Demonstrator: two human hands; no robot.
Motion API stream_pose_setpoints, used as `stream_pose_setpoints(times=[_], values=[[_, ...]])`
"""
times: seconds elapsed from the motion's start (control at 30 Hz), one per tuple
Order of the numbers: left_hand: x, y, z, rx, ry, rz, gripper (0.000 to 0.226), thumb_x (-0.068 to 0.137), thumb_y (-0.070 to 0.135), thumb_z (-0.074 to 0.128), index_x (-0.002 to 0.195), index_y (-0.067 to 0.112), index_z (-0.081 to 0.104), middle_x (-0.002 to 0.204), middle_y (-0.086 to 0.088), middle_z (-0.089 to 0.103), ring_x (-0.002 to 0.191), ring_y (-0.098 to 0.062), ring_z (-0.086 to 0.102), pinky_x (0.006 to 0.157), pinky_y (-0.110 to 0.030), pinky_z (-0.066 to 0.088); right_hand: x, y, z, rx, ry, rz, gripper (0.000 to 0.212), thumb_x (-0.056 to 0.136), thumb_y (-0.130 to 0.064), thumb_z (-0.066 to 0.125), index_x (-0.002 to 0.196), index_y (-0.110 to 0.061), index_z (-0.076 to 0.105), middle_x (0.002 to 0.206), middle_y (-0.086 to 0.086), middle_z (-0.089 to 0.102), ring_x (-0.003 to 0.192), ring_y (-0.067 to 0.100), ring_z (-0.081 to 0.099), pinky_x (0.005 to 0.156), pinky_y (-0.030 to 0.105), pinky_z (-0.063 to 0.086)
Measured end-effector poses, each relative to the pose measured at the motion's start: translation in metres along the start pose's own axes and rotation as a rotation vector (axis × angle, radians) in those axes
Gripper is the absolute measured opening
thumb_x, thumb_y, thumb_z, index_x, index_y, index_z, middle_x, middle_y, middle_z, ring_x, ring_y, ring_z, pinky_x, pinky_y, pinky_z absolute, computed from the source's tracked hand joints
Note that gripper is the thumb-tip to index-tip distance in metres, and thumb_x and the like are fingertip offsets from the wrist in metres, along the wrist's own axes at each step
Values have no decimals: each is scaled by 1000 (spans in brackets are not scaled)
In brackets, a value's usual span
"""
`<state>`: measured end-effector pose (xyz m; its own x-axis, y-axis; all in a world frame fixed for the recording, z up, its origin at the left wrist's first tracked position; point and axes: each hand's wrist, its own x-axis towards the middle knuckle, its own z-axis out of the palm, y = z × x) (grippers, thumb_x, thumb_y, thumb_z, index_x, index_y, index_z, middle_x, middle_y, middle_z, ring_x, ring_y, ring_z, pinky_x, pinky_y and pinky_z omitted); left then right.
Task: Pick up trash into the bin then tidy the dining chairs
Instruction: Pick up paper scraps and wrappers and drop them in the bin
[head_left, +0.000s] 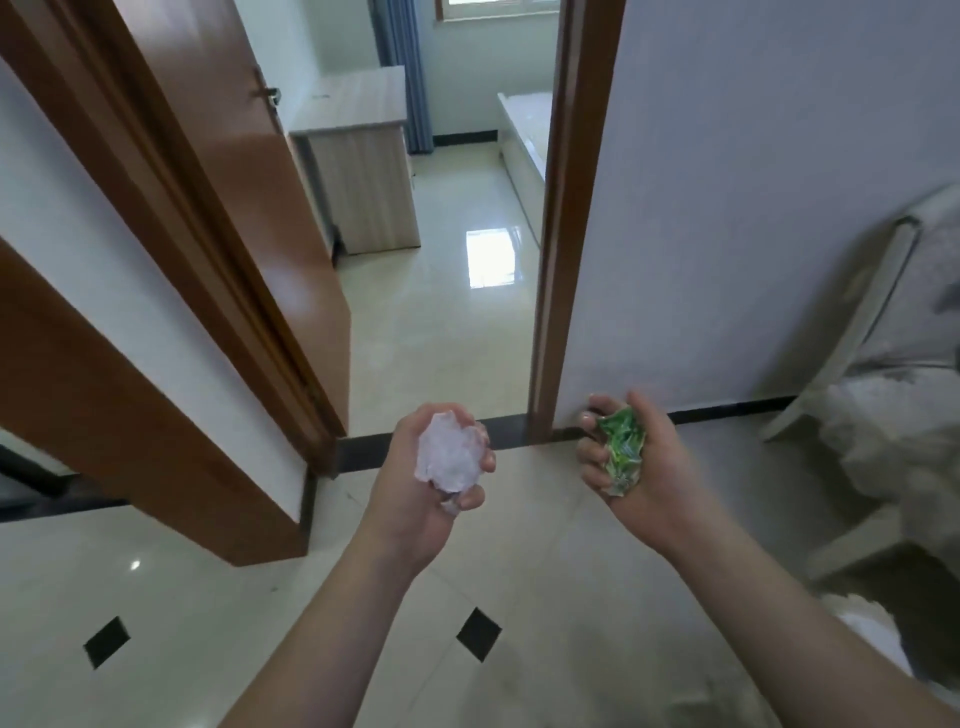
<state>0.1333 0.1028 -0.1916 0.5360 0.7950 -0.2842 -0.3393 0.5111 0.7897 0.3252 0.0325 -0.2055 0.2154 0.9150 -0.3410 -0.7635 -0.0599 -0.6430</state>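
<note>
Both hands carrying trash, no bin in sight

Head view: left hand (431, 483) cups a crumpled white tissue wad (451, 457) at 6 o'clock, fingers curled round it; right hand (639, 462) at 5 o'clock grips a scrunched green wrapper (622, 447); both look light, soft, crushable, best held in a closed palm; a pale dining chair (852, 332) stands at 3 o'clock

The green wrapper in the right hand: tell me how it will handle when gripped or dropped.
The green wrapper looks crumpled into a wad inside the right hand, so it is probably thin, floppy and very light. Its glossy creases suggest slick film that may spring back open if the fingers loosen. It would likely flutter rather than drop straight.
</note>
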Motion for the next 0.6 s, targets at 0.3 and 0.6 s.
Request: stream_pose_setpoints(times=[0.3, 0.6], values=[[155, 38, -3, -81, -147, -183, 24, 82, 37, 50, 82, 14, 57, 76, -8, 52, 64, -20, 50, 41, -17, 22, 123, -45, 8, 29, 204, -89, 30, 93, -43, 49, 92, -16, 61, 73, 1, 53, 51, 10, 43, 39, 19, 33], [286, 54, 25, -33, -370, -426, 25, 80, 38, 51, 82, 14, 56, 74, -8, 53, 64, -20, 49, 34, -16, 28, 211, -75, 24, 3, 345, -265, 28, 96, -41, 45, 88, -18, 58, 71, 0, 53, 49, 11, 43, 38, 20, 32]])
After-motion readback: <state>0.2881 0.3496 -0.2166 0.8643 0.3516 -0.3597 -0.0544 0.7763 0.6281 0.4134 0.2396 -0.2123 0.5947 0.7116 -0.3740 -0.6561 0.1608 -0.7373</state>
